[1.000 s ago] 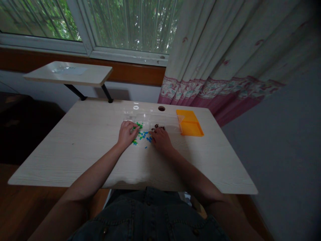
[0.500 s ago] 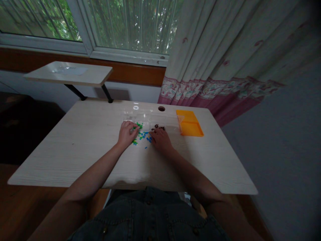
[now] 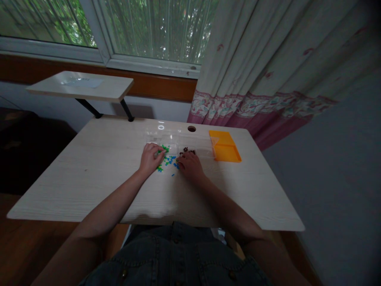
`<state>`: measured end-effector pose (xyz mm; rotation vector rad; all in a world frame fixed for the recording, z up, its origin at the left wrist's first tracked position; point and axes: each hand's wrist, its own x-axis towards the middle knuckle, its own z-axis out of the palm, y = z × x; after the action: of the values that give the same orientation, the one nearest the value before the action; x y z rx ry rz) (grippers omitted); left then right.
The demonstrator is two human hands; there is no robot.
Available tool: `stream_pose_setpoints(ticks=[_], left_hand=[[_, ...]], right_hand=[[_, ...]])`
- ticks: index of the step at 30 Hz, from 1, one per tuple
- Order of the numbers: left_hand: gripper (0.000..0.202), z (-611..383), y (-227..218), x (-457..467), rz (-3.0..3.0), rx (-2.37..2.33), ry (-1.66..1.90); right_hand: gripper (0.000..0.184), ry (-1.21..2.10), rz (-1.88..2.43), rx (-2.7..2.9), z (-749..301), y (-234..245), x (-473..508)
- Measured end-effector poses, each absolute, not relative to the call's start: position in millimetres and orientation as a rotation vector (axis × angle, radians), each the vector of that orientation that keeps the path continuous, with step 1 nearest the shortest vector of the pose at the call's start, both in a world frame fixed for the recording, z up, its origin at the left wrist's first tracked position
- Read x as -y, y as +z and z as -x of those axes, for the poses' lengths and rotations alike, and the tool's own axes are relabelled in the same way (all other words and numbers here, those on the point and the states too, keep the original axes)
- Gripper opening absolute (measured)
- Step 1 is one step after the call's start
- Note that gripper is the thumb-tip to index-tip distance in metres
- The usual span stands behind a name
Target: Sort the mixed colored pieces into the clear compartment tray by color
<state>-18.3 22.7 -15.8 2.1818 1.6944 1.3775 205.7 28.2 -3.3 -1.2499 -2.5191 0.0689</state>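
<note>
On the desk lies a clear plastic compartment box. Small green pieces sit in its left part and dark brown pieces further right. Loose blue pieces and yellow-green pieces are scattered in front of the box. My left hand rests at the box's left front, fingers bent and pinched together beside the green pieces. My right hand is closed over the right edge of the blue pieces, its fingertips bunched. Whatever either hand pinches is too small to make out.
An orange two-part tray lies to the right, partly overlapped by the clear plastic. Behind the box is a round hole in the desk. A raised shelf stands at the back left, and a curtain hangs behind.
My right fingertips have shifted very slightly at the blue pieces. My left hand stays in place, and the pieces look almost the same.
</note>
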Motion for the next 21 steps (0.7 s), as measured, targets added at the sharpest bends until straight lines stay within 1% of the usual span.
stream_pose_setpoints(ticks=[7,15,21], left_hand=[[0.02,17.9,-15.4,-23.2,-2.188,-1.693,1.368],[0.021,18.0,-16.5,-23.5,-2.197,-1.689,1.357],[0.021,20.4,-19.6,-25.7,-2.189,-1.715,1.385]], right_hand=[[0.021,0.006,1.316,2.554,-200.7,-2.4,-26.7],[0.019,-0.044,1.298,2.586,-197.7,-1.5,-26.6],[0.017,0.129,1.232,2.449,-205.8,-9.3,-31.3]])
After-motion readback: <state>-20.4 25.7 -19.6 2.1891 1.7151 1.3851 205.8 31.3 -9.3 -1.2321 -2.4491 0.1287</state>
